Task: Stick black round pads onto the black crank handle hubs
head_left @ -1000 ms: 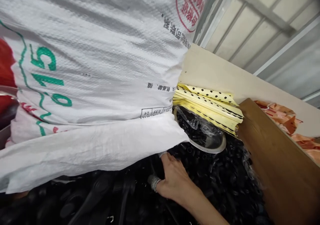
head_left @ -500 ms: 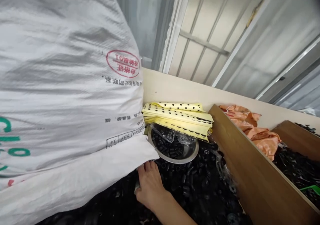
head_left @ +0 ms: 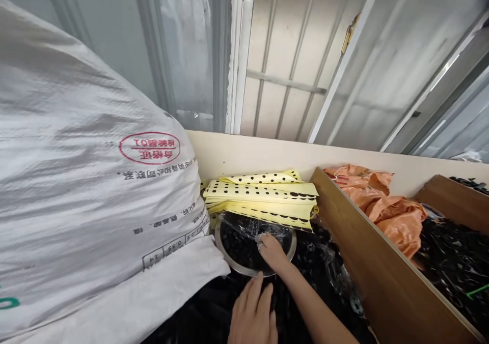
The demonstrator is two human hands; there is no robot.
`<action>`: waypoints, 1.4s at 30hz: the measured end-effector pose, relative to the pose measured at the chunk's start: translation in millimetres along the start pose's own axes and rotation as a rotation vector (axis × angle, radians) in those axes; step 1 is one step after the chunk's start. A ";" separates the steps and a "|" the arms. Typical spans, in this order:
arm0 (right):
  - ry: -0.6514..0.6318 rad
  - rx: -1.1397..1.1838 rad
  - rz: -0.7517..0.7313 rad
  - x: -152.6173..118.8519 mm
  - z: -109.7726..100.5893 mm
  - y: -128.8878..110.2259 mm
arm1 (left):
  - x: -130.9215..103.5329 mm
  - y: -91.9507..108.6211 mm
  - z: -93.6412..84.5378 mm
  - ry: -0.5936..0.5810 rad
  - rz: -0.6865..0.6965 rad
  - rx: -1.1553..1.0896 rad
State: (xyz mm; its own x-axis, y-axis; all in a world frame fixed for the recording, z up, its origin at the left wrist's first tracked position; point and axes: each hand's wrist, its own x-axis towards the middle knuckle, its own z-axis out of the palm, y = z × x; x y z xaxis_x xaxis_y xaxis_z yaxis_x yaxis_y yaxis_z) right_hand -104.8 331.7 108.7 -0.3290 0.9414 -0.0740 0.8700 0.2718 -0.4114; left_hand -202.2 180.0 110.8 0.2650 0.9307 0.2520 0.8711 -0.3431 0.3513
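My right hand reaches into a metal bowl of small black parts. Its closed fingers pinch the crumpled clear plastic bag lying over those parts. Nearer to me, my left hand is open, fingers stretched toward the bowl's front rim and nothing in it. Whether its fingertips touch the rim I cannot tell. Folded yellow sheets with black dots lie over the bowl's far edge. Loose black parts lie around and under the hands.
A big white woven sack with printed lettering fills the left side. To the right, a wooden divider separates off a compartment holding an orange bag and black pieces. Metal wall panels rise behind.
My right hand has moved from beside the sack's lower edge into the bowl, onto the plastic bag. My left hand has come into view at the bottom. The view has shifted, showing less sack.
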 end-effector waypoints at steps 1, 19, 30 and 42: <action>-0.002 0.005 0.016 8.3 3.1 5.1 | 17.4 -4.3 -3.1 -0.060 -0.053 0.032; -0.011 0.303 -0.123 101.2 31.2 50.9 | 196.6 -121.6 28.2 -0.264 -0.290 0.134; -0.131 0.140 -0.153 133.7 33.7 43.0 | 215.6 -156.4 53.6 -0.200 -0.328 -0.089; -0.259 -0.216 -0.393 51.7 14.7 32.7 | 171.5 -156.9 58.5 -0.268 -0.383 -0.624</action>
State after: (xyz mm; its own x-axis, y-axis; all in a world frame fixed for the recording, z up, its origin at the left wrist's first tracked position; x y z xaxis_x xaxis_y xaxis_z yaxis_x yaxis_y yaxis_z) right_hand -98.8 386.3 78.0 -0.7028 0.6867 -0.1857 0.7092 0.6561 -0.2580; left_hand -269.3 400.9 46.2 0.1526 0.9703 -0.1879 0.5496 0.0747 0.8321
